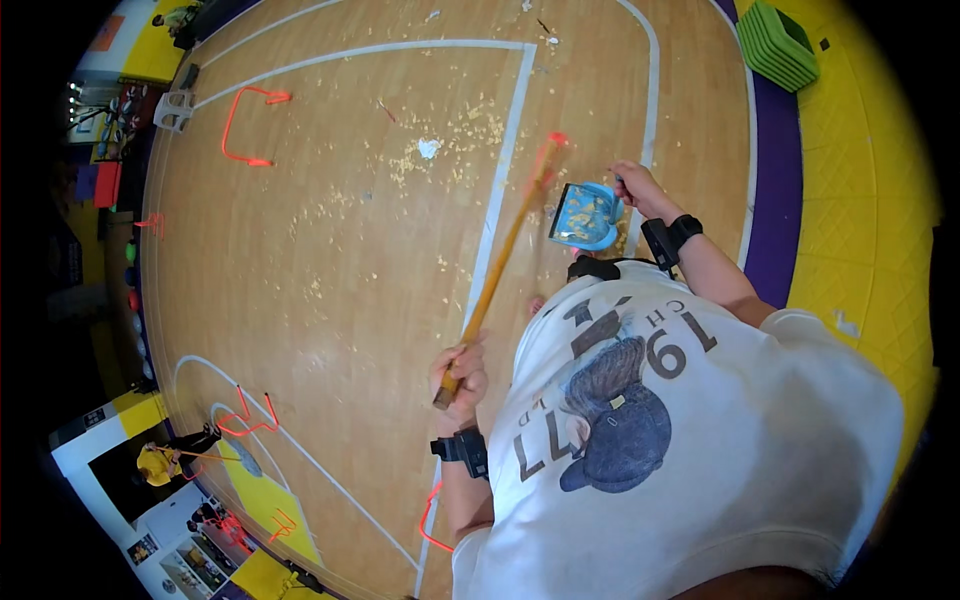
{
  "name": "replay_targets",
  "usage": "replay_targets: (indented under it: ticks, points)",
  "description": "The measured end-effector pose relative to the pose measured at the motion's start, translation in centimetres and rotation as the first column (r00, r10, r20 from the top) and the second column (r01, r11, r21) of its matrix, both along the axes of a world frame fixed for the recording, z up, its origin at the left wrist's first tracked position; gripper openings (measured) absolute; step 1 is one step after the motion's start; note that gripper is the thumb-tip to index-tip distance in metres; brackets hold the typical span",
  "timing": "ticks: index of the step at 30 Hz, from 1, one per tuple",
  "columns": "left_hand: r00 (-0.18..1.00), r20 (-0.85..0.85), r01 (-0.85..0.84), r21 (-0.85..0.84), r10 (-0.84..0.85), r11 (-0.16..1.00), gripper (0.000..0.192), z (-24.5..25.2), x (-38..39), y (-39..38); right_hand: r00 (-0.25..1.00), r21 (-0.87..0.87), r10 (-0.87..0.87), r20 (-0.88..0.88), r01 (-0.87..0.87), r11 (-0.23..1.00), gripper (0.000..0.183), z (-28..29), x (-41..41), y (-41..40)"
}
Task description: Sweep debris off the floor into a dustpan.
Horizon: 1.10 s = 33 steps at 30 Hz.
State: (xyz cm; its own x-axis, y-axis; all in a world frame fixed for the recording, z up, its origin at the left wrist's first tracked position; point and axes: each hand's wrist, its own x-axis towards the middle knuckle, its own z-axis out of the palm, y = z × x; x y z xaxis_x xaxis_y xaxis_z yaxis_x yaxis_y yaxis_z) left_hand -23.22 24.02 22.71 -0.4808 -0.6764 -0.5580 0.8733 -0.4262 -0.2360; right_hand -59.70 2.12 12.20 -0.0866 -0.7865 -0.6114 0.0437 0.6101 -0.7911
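Note:
My left hand (pixel 461 379) is closed around the wooden handle of a broom (pixel 499 277), near its top end. The handle slants away across the floor to a blurred red broom head (pixel 551 154), just left of a blue dustpan (pixel 589 217). My right hand (pixel 639 189) grips the dustpan by its handle. Yellowish scraps lie inside the pan. More yellow scraps (pixel 480 124) are strewn over the wood floor, thickest ahead around a crumpled white paper piece (pixel 428 148). Both wrists wear black strapped devices. Part of one foot shows beside my shirt.
Red low hurdles (pixel 225 127) (pixel 251 427) stand on the court. A person in a yellow top (pixel 157 465) holds a mop at lower left; another person (pixel 176 22) is at upper left. Green stacked plastic items (pixel 776 45) sit by yellow padding (pixel 847 187). A white stool (pixel 174 111) stands far left.

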Motion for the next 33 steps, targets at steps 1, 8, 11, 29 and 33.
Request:
replay_targets:
  ticks: [1, 8, 11, 29, 33]
  points:
    - [1.000, -0.007, 0.004, -0.058, -0.004, 0.998, 0.035, 0.1, 0.2, -0.9, 1.000, 0.003, 0.001, -0.005, -0.001, 1.000, 0.018, 0.2, -0.3, -0.3]
    - [0.733, 0.679, 0.107, -0.059, -0.038, 0.992, 0.010, -2.8, -1.3, -12.3, 0.988, 0.020, -0.148, 0.032, 0.148, 0.989, 0.018, 1.1, -3.7, -1.5]
    - [0.650, 0.757, 0.104, 0.004, -0.071, 0.995, 0.004, -5.5, -2.0, -17.7, 0.987, 0.035, -0.160, 0.013, 0.160, 0.987, 0.016, 1.2, -5.4, -1.5]
    - [0.905, 0.262, 0.336, 0.042, -0.335, 0.941, 0.017, -4.9, -9.0, -12.9, 0.991, 0.027, -0.034, 0.129, 0.031, 0.999, 0.016, -2.2, -6.1, -6.6]
    - [0.943, -0.057, 0.328, 0.018, -0.327, 0.944, 0.027, -1.6, -7.9, -9.2, 0.995, 0.086, 0.040, 0.090, -0.048, 0.995, 0.012, -1.9, -3.2, -8.6]
